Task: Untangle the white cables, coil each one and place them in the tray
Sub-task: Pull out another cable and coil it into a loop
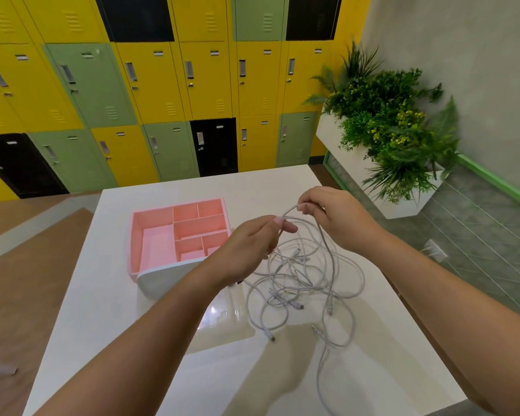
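A tangle of white cables [300, 283] lies on the white table [102, 310], right of centre, with several plugs showing among the loops. One strand is lifted out of the heap. My left hand [252, 247] pinches that strand between thumb and fingers, and my right hand [333, 217] pinches it a little higher and to the right. A short arc of cable spans the two hands. The pink tray [150, 229], divided into several compartments, sits left of the tangle and holds no cable. One cable end trails toward the table's near edge.
A white rounded object [162, 280] rests against the tray's near side, partly behind my left forearm. Yellow, green and black lockers [162, 85] line the back wall. A white planter with green plants [388, 130] stands at the right, beyond the table edge.
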A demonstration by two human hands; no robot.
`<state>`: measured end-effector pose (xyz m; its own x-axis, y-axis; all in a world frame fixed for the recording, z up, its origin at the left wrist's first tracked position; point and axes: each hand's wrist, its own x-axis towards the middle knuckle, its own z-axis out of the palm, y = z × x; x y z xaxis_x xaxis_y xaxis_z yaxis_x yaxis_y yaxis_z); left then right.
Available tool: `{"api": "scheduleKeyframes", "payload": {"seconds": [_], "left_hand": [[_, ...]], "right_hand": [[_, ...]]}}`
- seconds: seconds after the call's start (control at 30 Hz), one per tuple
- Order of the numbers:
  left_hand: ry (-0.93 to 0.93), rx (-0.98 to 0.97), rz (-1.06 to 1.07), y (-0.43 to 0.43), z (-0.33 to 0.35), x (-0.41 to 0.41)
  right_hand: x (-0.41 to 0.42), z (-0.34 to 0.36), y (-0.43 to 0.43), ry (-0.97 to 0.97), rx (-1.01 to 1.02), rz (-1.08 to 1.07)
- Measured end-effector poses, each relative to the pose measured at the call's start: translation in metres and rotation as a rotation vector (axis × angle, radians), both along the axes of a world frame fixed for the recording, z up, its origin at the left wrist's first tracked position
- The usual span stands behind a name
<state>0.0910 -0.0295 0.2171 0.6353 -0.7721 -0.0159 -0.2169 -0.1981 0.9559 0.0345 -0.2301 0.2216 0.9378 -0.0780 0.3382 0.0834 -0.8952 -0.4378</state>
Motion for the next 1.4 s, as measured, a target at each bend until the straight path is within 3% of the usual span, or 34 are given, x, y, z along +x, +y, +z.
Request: {"api": "scheduleKeyframes", "payload": {"seconds": [0.17,0.37,0.67,0.87,1.07,1.4], "left_hand": [[0.074,-0.087,0.011,0.000,0.010,-0.004],[0.207,-0.198,0.038,-0.009,0.010,-0.001],[0.342,-0.280,0.017,-0.016,0.007,0.001],[0.157,-0.187,0.135,-0.020,-0.005,0.009],[-0.027,-0.059,0.114,-0.018,-0.015,0.011],[-0.182,0.225,0.016,-0.007,-0.025,0.022]], "right_hand": [[-0.001,-0.010,-0.003,0.194,0.097,-0.041],[0.001,-0.028,0.013,0.248,0.210,-0.118],[-0.020,-0.040,0.056,0.499,0.208,-0.045],[-0.029,-0.030,0.077,0.591,-0.079,0.047],[-0.028,-0.002,0.064,0.584,-0.204,0.089],[-0.030,0.034,0.040,0.437,-0.170,0.014]]}}
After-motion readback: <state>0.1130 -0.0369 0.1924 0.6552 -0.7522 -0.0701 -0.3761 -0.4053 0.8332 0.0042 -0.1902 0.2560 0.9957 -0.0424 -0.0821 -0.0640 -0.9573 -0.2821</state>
